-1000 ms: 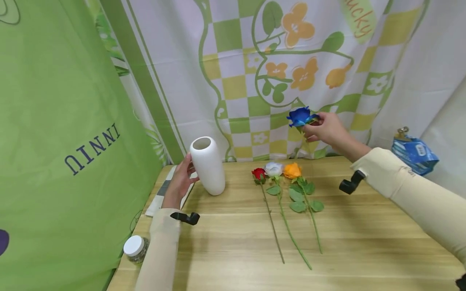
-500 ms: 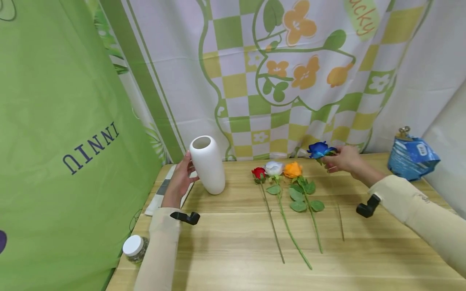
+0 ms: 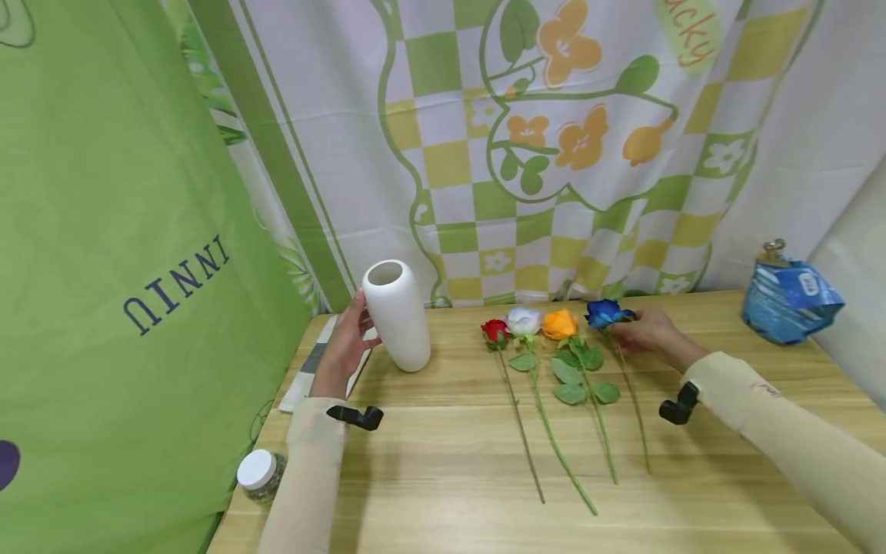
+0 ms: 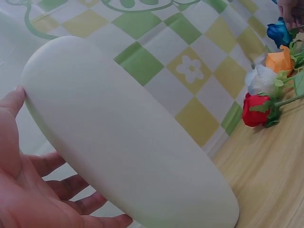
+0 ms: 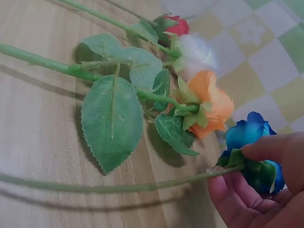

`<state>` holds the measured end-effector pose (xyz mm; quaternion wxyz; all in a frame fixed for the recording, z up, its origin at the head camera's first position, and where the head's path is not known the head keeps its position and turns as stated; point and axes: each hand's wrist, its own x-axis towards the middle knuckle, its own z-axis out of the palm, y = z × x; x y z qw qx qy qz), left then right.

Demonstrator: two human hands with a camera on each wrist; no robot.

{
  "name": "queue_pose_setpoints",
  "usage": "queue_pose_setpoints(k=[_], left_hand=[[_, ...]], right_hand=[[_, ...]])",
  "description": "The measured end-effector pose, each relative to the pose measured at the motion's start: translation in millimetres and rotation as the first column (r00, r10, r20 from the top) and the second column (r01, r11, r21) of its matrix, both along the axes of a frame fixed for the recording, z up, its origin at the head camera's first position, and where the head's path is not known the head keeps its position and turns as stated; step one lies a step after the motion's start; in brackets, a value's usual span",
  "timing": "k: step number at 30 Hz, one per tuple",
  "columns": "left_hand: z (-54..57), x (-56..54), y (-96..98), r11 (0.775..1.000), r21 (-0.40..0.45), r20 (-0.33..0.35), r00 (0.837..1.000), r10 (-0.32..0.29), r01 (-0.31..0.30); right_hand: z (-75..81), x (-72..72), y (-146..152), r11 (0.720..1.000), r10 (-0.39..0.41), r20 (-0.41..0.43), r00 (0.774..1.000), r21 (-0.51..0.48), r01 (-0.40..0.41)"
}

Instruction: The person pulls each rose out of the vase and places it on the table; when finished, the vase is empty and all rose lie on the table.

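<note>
A white vase point(image 3: 399, 319) stands upright at the left of the table, its mouth facing up. My left hand point(image 3: 344, 342) rests against its left side; the left wrist view shows the thumb tip and spread, fairly straight fingers touching the vase wall point(image 4: 123, 128). At the right, the thumb and fingers of my right hand point(image 3: 651, 331) pinch a blue rose point(image 3: 605, 314) just under its bloom, seen closely as blue petals point(image 5: 251, 129) in the right wrist view. Its stem slants down toward the tabletop. Left of it lie an orange rose point(image 3: 560, 325), a white rose point(image 3: 524, 322) and a red rose point(image 3: 494, 331).
Behind the wooden table point(image 3: 443, 462) hangs a patterned curtain point(image 3: 450, 165). A blue packet point(image 3: 792, 300) stands at the back right corner. A folded cloth point(image 3: 304, 381) lies under my left hand, and a jar with a white lid point(image 3: 258, 471) stands at the left edge.
My right hand has lowered the blue rose from above the table, moving right and down, to beside the orange rose. The left hand and vase have stayed put.
</note>
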<state>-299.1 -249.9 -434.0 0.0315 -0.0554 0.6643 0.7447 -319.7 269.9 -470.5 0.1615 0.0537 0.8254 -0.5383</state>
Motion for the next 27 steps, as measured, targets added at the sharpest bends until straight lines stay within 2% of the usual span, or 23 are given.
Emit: queue_pose_setpoints(k=[4,8,10,16,24,27], left_hand=[[-0.6,0.1,0.4,1.0,0.004,-0.004,1.0,-0.01,0.01],[0.5,0.2,-1.0,1.0,0.018,-0.008,1.0,0.009,-0.009],[1.6,0.6,-1.5,1.0,0.02,-0.006,1.0,0.013,-0.013],[2.0,2.1,-1.4,1.0,0.011,-0.005,1.0,-0.005,0.005],[0.6,3.1,-2.7,1.0,-0.005,-0.012,1.0,0.0,0.0],[0.6,3.5,-2.6,1.0,0.002,-0.009,1.0,-0.001,0.001]], right_hand=[[-5.3,0.2,1,0.998,-0.034,0.037,0.999,-0.046,0.036],[-9.6,-2.8,0,0.996,-0.056,0.049,0.997,-0.073,0.06],[-11.3,-4.7,-1,0.996,-0.064,0.045,0.997,-0.054,0.067],[-14.9,-7.4,-2,0.992,-0.094,0.018,0.995,0.087,0.092],[-19.9,-7.6,-4,0.991,-0.12,0.028,0.992,0.057,0.118],[-21.6,-6.9,-4,0.989,-0.118,0.019,0.993,0.087,0.116]])
